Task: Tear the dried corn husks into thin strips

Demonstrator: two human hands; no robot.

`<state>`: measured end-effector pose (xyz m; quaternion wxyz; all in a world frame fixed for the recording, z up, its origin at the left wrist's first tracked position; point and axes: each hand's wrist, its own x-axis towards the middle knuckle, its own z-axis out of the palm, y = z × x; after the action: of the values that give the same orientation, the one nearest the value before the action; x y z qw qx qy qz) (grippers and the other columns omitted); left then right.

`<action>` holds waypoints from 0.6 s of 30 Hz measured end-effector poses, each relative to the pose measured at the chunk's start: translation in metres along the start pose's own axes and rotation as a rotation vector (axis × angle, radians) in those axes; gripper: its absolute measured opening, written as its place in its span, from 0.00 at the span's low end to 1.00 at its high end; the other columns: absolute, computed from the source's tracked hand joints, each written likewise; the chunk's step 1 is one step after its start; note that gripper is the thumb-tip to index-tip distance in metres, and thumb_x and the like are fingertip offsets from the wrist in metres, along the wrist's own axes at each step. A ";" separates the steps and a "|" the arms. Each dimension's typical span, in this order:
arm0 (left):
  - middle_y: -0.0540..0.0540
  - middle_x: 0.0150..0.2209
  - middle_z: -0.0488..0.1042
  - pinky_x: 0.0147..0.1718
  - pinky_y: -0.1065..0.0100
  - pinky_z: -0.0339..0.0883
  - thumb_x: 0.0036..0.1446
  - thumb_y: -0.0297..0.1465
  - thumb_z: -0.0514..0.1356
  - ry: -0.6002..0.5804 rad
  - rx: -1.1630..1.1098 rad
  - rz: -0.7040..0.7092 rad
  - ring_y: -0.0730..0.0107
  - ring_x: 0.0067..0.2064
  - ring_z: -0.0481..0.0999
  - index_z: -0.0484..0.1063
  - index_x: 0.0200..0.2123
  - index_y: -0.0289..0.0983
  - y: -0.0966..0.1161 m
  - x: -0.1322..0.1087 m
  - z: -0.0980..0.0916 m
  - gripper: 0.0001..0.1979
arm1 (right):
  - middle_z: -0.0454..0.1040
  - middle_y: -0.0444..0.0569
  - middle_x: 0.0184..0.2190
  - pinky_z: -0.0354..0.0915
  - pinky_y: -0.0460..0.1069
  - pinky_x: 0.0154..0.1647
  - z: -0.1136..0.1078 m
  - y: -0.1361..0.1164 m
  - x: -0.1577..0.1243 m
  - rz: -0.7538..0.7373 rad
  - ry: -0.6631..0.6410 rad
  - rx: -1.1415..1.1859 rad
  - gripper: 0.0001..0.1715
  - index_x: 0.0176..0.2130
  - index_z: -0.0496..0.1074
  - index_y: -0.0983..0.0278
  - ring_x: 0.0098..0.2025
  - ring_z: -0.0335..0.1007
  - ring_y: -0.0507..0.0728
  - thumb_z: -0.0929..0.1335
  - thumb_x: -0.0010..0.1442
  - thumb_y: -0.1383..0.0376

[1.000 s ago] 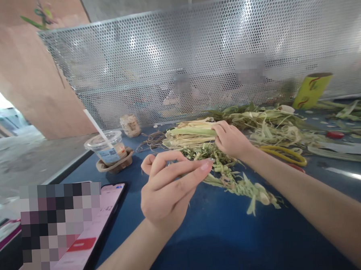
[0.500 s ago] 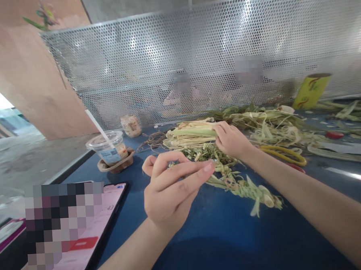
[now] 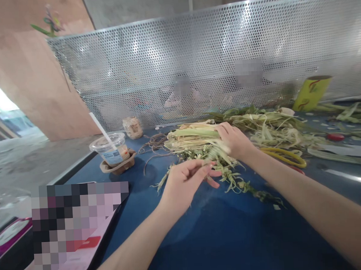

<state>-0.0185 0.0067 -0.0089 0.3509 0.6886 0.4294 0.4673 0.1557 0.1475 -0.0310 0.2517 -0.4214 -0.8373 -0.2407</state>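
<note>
My right hand (image 3: pixel 234 141) is closed at the right end of a pile of pale corn husk strips (image 3: pixel 192 136), its fingers wrapped over some of them. A blurred, light-green bundle of husk (image 3: pixel 219 152) hangs below its fingers. My left hand (image 3: pixel 185 181) is nearer to me and lower, thumb and forefinger brought together in a pinch beside the bundle's lower end. What is between those fingertips is too blurred to make out. Under and between the hands lies a knotted, braid-like length of green husk (image 3: pixel 231 180), trailing to the right across the blue table (image 3: pixel 222 237).
More husks (image 3: pixel 267 124) lie behind and right, with a yellow cylinder (image 3: pixel 313 92), yellow-handled scissors (image 3: pixel 286 155) and a red lid (image 3: pixel 335 137). Left are brown cord (image 3: pixel 156 143), a drink cup (image 3: pixel 113 154) and phone (image 3: pixel 93 256). A perforated metal screen (image 3: pixel 153 72) stands behind.
My left hand has turned over and moved right, toward the hanging husk. The light-green bundle now hangs under my right hand, and the braid-like length on the table has shifted.
</note>
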 end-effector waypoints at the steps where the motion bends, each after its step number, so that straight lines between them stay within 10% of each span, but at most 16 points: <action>1: 0.46 0.28 0.78 0.27 0.70 0.68 0.56 0.32 0.52 -0.059 -0.126 -0.115 0.70 0.30 0.77 0.72 0.34 0.37 -0.001 0.001 0.001 0.10 | 0.64 0.59 0.40 0.57 0.51 0.40 0.000 0.000 0.000 0.000 0.002 -0.002 0.16 0.43 0.62 0.72 0.41 0.62 0.61 0.57 0.54 0.70; 8: 0.37 0.41 0.74 0.29 0.72 0.64 0.57 0.31 0.51 -0.215 -0.660 -0.650 0.72 0.33 0.74 0.72 0.39 0.32 -0.001 0.006 0.001 0.12 | 0.63 0.61 0.43 0.57 0.55 0.44 0.000 0.002 -0.001 0.037 0.003 0.153 0.18 0.44 0.62 0.72 0.45 0.60 0.64 0.58 0.52 0.71; 18: 0.57 0.16 0.52 0.18 0.75 0.43 0.53 0.30 0.53 -0.089 -0.634 -0.603 0.83 0.17 0.48 0.70 0.38 0.29 -0.014 0.013 -0.005 0.12 | 0.70 0.55 0.39 0.60 0.56 0.44 -0.008 0.001 0.006 0.547 -0.020 0.870 0.16 0.39 0.68 0.68 0.41 0.66 0.62 0.60 0.49 0.71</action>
<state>-0.0248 0.0246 -0.0154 0.6838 0.4101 0.4311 0.4223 0.1553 0.1468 -0.0205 0.4495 -0.4836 -0.7216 0.2086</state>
